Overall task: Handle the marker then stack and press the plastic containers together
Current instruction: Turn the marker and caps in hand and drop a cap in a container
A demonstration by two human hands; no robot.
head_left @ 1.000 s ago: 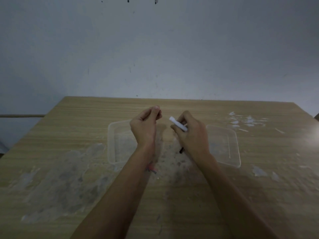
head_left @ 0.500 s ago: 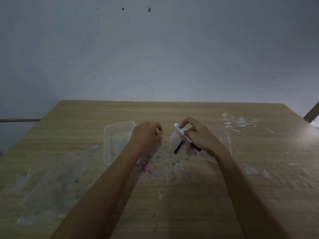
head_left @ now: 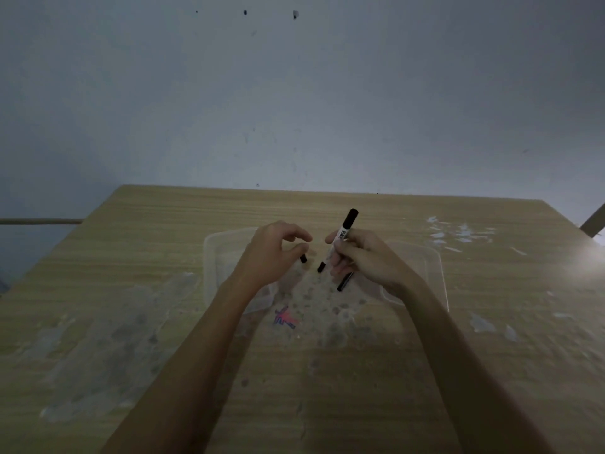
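Observation:
My right hand is closed around a white marker that stands nearly upright, its black end pointing up and away from me. A second thin black pen end pokes out below the same hand. My left hand is curled just left of it, with a small black piece, apparently the cap, pinched under its fingers. Two clear plastic containers lie on the table behind the hands, the left container partly hidden by my left wrist and the right container by my right wrist.
The wooden table carries grey-white smears at the near left and a pink and blue scribble between my forearms. White scraps lie at the far right. A plain wall stands behind the table's far edge.
My right hand has turned the marker from lying slanted to standing upright with its black end up. My left hand has loosened, and a small black piece now shows under its fingers.

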